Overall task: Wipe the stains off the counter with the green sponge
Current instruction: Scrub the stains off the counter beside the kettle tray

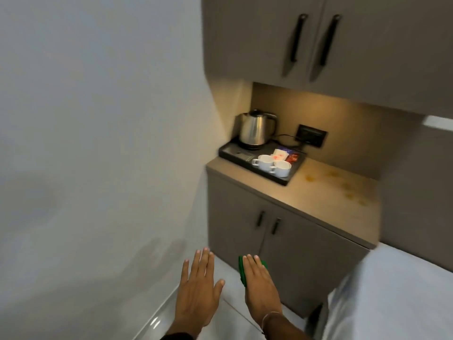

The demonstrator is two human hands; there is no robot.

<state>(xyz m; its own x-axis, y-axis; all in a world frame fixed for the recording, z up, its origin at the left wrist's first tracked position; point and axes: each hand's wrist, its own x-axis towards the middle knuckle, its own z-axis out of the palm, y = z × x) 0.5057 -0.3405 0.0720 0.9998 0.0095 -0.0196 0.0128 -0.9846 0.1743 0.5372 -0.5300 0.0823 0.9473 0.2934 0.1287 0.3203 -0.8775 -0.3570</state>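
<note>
Counter (326,192) up ahead, orange stains (343,185) dotting its right side beside the black tray (235,155). Left hand (198,290) flat, fingers spread, nothing in it. Right hand (259,285) presses the green sponge (242,268) underneath, well short of the counter.

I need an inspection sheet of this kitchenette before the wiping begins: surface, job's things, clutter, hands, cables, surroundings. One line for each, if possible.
Surface: beige counter, lit from above; several orange-brown stains on its right part, not yet wiped.
Job's things: green sponge under the right hand, well short of the counter.
Clutter: black tray on the counter's left part, carrying a steel kettle, two white cups and sachets.
Hands: left hand flat, open, empty; right hand flat over the sponge, fingers extended.
Cables: a black cord runs from the kettle to the wall socket.
Surroundings: upper cabinets and lower cabinet doors, closed; white wall at left.
</note>
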